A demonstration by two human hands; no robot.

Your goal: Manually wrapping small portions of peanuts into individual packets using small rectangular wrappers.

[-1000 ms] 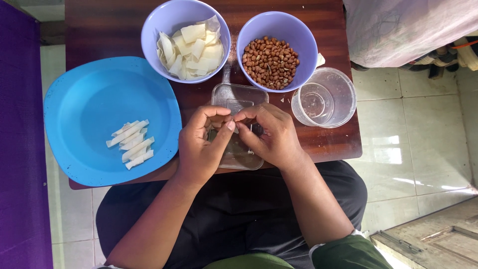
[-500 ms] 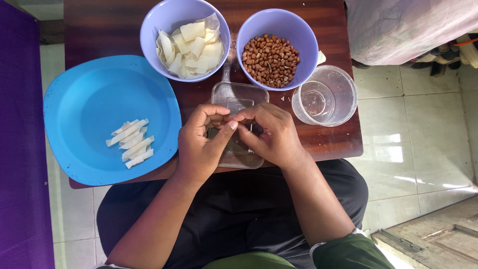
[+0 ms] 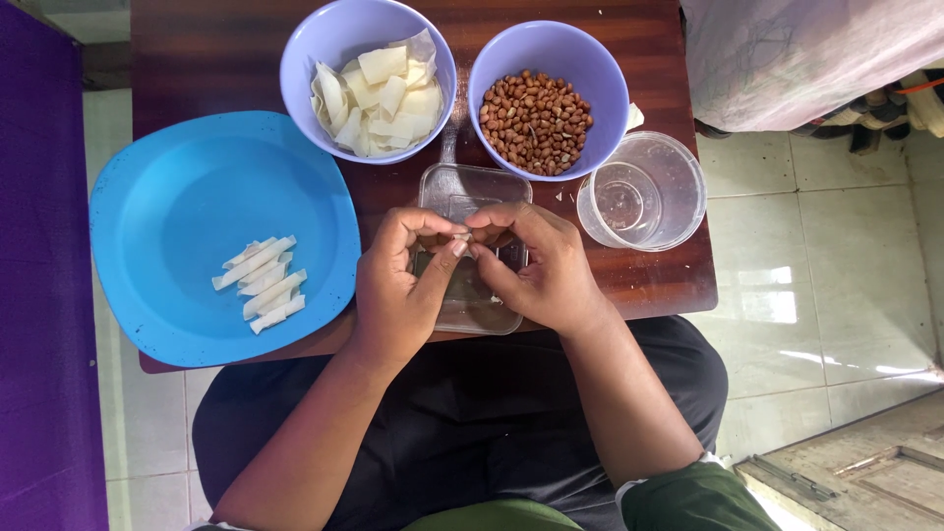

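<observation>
2 hands (image 3: 472, 280), same pinch as before

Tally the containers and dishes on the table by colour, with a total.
Purple bowls: 2, one with pale wrapper pieces and one with peanuts
Blue plate: 1, with rolled white sticks
Clear containers: 2, a round tub and a rectangular box under the left hand and right hand
Total: 5

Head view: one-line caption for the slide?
Left hand and right hand pinch a small pale wrapper piece over a clear container, beside blue plate of rolls.
</observation>
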